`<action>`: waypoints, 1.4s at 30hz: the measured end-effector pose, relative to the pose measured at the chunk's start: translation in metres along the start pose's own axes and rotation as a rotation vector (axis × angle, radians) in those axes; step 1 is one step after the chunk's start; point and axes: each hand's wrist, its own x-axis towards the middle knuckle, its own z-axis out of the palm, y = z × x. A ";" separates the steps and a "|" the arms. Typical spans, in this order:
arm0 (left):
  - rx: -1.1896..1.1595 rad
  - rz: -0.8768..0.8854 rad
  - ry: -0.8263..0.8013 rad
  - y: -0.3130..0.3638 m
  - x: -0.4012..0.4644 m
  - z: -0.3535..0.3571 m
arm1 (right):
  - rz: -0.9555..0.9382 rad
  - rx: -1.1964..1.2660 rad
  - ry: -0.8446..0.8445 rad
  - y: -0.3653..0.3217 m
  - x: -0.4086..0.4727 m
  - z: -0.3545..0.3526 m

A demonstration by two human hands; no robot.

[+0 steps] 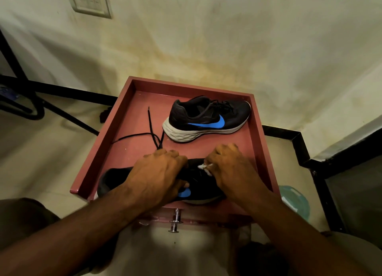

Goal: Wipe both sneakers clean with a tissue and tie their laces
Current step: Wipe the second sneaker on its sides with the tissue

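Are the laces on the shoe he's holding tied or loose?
Loose. The near sneaker's laces trail untied across the red tray, away from the left hand.

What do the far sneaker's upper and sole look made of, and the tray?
Far sneaker: the dark upper looks like matte knit or mesh fabric with no sheen; its white sole reads as foam, going by the dimpled, sculpted sidewall. Tray: probably painted wood or board, judging by its flat reddish coat and square-cut rim, though it is hard to confirm.
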 end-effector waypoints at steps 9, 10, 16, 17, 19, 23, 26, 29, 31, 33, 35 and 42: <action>0.033 -0.009 -0.020 0.005 0.003 0.002 | -0.001 0.276 -0.250 0.014 -0.029 -0.018; 0.039 -0.001 -0.023 0.005 0.003 0.002 | -0.006 0.284 -0.235 0.010 -0.030 -0.016; 0.041 0.068 -0.045 -0.002 0.004 0.000 | -0.114 0.080 -0.146 0.001 -0.032 -0.007; 0.041 0.076 -0.045 -0.002 0.004 0.000 | -0.102 0.000 -0.136 0.004 -0.029 -0.007; 0.028 0.077 -0.041 -0.001 0.004 -0.001 | -0.006 -0.170 -0.071 0.014 -0.018 -0.011; 0.006 0.066 -0.031 -0.002 0.000 -0.001 | 0.139 -0.247 0.036 0.029 -0.005 -0.019; 0.012 0.055 -0.018 -0.004 -0.003 0.000 | 0.146 -0.036 -0.006 0.031 -0.011 -0.009; 0.005 0.046 -0.019 -0.002 -0.002 0.002 | 0.195 0.268 0.091 0.033 -0.018 -0.009; 0.011 0.035 -0.013 0.000 0.001 0.002 | 0.193 0.323 0.144 0.031 -0.018 -0.010; 0.013 0.017 -0.003 0.002 0.003 0.002 | 0.182 0.249 0.077 0.019 -0.017 -0.010; 0.015 -0.001 0.010 0.004 0.003 0.002 | 0.201 0.183 -0.071 0.003 -0.018 -0.006; 0.026 0.002 0.010 0.006 0.000 0.003 | 0.197 0.612 -0.275 0.008 -0.029 -0.025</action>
